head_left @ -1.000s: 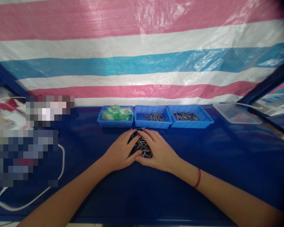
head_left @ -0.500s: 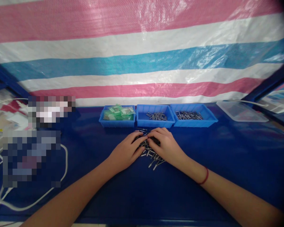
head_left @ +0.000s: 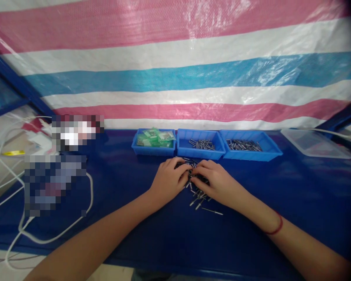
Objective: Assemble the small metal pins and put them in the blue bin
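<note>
A loose pile of slim metal blind rivets [head_left: 197, 194] lies on the blue table, partly covered by my hands. My left hand [head_left: 169, 180] curls round the pile's left side, its fingers bent in among the rivets. From the right, my right hand [head_left: 218, 180] bends its fingers over the pile in the same way. The two hands' fingertips nearly meet above the middle; what exactly each pinches is hidden. One single rivet [head_left: 212, 211] lies apart, nearer to me than the pile.
Behind the pile stand three blue bins: the left bin [head_left: 155, 152] with green-and-clear packets, the middle bin [head_left: 199, 152] and right bin [head_left: 251, 155] with short metal pieces. A clear plastic lid [head_left: 316, 144] lies far right. White cable [head_left: 90, 195] loops at left beside blurred items.
The view has shifted, so everything sits further right. My hands stay at the pile, fingers slightly closer together. A single rivet now lies apart at the near side.
</note>
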`<state>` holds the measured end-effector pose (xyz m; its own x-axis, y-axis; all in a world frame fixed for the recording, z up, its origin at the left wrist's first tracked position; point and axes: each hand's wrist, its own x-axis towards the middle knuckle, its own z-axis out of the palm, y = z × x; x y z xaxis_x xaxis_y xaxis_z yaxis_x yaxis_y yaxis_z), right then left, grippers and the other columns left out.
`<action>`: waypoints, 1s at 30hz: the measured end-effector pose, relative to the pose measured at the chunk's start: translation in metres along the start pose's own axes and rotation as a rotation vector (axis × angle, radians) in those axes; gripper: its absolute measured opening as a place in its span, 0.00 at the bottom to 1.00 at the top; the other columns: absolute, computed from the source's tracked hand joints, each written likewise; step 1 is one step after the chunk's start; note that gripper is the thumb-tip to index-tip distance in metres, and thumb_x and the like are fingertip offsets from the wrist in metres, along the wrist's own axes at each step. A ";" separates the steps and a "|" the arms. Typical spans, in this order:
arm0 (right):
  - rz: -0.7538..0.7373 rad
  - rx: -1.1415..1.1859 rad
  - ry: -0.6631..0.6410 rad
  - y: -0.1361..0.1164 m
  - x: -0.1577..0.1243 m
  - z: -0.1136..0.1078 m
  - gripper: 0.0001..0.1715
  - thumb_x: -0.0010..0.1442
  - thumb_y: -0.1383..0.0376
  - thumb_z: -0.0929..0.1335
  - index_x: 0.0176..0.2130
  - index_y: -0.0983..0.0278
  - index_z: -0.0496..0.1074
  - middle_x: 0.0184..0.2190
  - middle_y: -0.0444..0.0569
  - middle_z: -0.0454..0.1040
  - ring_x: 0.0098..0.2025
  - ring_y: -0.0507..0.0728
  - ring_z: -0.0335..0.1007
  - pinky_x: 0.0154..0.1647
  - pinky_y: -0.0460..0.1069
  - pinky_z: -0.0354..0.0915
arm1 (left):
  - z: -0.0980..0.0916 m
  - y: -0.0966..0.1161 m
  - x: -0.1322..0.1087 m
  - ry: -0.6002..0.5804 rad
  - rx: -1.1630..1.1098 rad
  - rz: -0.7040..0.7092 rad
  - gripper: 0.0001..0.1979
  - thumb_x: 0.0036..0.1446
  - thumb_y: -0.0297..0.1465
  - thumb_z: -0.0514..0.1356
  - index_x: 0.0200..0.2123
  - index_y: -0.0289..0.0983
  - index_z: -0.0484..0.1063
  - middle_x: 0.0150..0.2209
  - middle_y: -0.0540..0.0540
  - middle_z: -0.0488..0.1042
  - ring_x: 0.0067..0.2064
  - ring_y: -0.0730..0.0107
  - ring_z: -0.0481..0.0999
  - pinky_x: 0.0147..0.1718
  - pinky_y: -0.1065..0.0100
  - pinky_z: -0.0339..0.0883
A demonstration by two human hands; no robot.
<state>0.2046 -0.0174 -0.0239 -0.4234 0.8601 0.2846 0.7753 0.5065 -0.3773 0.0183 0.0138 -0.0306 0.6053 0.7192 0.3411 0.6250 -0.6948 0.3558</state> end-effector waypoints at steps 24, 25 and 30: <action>0.229 0.649 0.421 -0.018 -0.005 0.001 0.07 0.58 0.61 0.69 0.37 0.61 0.74 0.32 0.47 0.72 0.31 0.53 0.67 0.31 0.49 0.65 | -0.009 0.015 0.001 0.080 -0.288 -0.040 0.08 0.63 0.34 0.56 0.40 0.39 0.73 0.40 0.47 0.78 0.42 0.66 0.75 0.44 0.63 0.63; 0.241 0.663 0.431 -0.018 -0.005 0.002 0.07 0.58 0.60 0.70 0.36 0.61 0.74 0.31 0.47 0.72 0.30 0.53 0.67 0.30 0.49 0.65 | -0.010 0.016 0.001 0.081 -0.301 -0.051 0.08 0.63 0.34 0.56 0.40 0.39 0.73 0.39 0.48 0.79 0.41 0.67 0.76 0.43 0.63 0.63; 0.245 0.669 0.434 -0.018 -0.005 0.002 0.08 0.58 0.59 0.69 0.32 0.61 0.73 0.30 0.46 0.72 0.30 0.53 0.67 0.29 0.48 0.65 | -0.013 0.018 0.002 0.096 -0.303 -0.073 0.08 0.62 0.35 0.57 0.38 0.40 0.74 0.36 0.50 0.79 0.37 0.68 0.76 0.40 0.65 0.63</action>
<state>0.1920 -0.0302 -0.0202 0.0450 0.9201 0.3890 0.3224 0.3552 -0.8775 0.0245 0.0024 -0.0124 0.5062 0.7738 0.3808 0.4810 -0.6198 0.6200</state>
